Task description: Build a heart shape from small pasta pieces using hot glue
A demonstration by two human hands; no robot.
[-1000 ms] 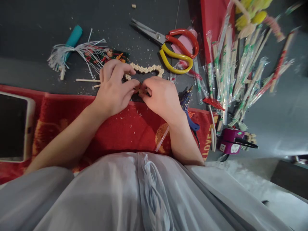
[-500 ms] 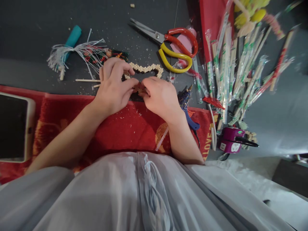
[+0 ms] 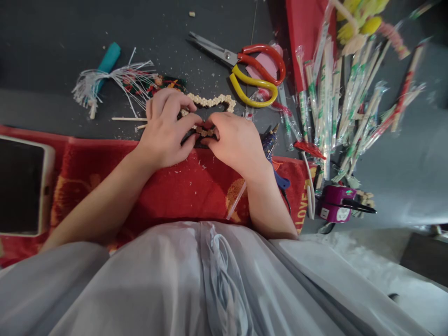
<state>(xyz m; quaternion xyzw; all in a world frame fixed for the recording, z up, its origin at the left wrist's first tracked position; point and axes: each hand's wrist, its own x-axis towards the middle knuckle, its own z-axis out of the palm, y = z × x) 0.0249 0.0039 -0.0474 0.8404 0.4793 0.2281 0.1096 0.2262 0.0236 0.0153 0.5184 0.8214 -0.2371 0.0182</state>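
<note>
A wavy-edged frame (image 3: 212, 100), studded with small pale bead-like pieces over a dark base, lies at the back edge of the red towel (image 3: 168, 191). My left hand (image 3: 166, 126) is closed, thumb and fingers pinching the near side of this frame. From the right, my right hand (image 3: 234, 137) pinches the same near side, its fingertips close to those of the left. Fingers hide part of the frame's left and near sides. A blue glue gun (image 3: 280, 179) lies partly behind my right wrist.
Scissors (image 3: 229, 57) with red and yellow handles lie beyond my hands. Wrapped chopsticks (image 3: 325, 98) spread at right, near a purple box (image 3: 336, 203) with a black cable. White strings (image 3: 86, 86) with a teal roll (image 3: 108, 60) and a tablet (image 3: 21, 186) are at left.
My fingertips have shifted slightly along the near side of the frame, and more of its pale pieces now show between them. The view has moved a little.
</note>
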